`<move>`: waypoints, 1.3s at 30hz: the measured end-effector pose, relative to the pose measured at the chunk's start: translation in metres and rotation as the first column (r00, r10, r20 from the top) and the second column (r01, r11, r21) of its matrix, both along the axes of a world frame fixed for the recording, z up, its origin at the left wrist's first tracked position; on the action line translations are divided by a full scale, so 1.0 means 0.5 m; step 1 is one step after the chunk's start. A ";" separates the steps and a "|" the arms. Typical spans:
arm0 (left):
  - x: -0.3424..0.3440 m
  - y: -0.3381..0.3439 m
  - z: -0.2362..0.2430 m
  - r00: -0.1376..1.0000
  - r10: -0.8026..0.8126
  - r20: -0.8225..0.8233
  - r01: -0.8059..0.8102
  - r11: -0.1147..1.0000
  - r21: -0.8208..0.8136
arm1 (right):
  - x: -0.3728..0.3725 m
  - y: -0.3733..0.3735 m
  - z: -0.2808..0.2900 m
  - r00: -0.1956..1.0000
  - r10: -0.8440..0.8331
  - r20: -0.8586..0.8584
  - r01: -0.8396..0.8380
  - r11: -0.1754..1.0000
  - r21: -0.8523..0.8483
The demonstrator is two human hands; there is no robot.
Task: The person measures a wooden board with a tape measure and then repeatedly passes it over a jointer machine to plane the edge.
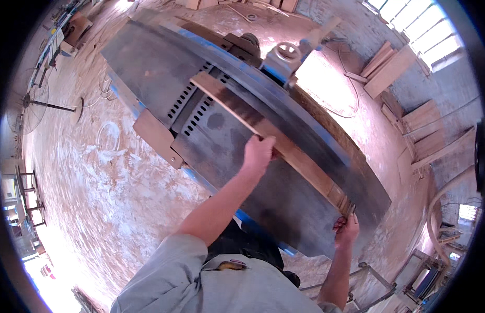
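Observation:
A long wooden board (300, 161) lies slantwise over the grey metal bed of a jointer (216, 122), close along its fence (305, 122). My left hand (259, 153) grips the board near its middle, fingers curled over the near edge. At the board's near right end my right hand (346, 229) is closed on it, fingers wrapped round the end. The board's far end reaches the slotted plates (193, 107) at the middle of the bed, where a darker patch shows on the wood.
Behind the fence sits a blue bracket with a handwheel (287, 51). A tan guard plate (158, 136) juts from the bed's near side. Wooden planks (391, 70) lean on the right wall. A standing fan (31, 101) is at far left, and a hose (435, 208) curves at right.

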State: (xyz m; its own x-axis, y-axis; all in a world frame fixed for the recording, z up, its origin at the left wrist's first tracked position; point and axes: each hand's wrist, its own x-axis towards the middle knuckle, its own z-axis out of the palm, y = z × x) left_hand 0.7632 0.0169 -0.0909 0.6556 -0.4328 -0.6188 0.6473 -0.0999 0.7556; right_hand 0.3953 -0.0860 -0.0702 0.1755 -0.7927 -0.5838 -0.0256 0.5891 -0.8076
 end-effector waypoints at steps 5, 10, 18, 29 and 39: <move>-0.094 -0.132 -0.038 0.977 -0.130 0.166 0.103 0.981 0.166 | -0.101 -0.102 -0.054 0.982 0.002 -0.188 0.004 1.000 0.031; -0.091 -0.198 -0.055 0.861 -0.253 0.441 0.066 0.916 0.397 | -0.099 -0.200 -0.092 0.946 0.109 -0.304 -0.111 0.994 0.012; -0.114 -0.211 -0.029 0.813 -0.171 0.557 -0.102 0.900 0.425 | -0.082 -0.248 -0.062 0.724 0.424 -0.545 -0.426 0.895 0.130; 0.030 -0.181 -0.035 0.822 -0.211 0.528 -0.089 0.870 0.486 | 0.043 -0.209 -0.063 0.664 0.491 -0.563 -0.564 0.824 0.054; 0.193 -0.149 -0.058 0.834 -0.175 0.523 -0.132 0.857 0.498 | 0.202 -0.157 -0.058 0.689 0.461 -0.559 -0.551 0.834 0.008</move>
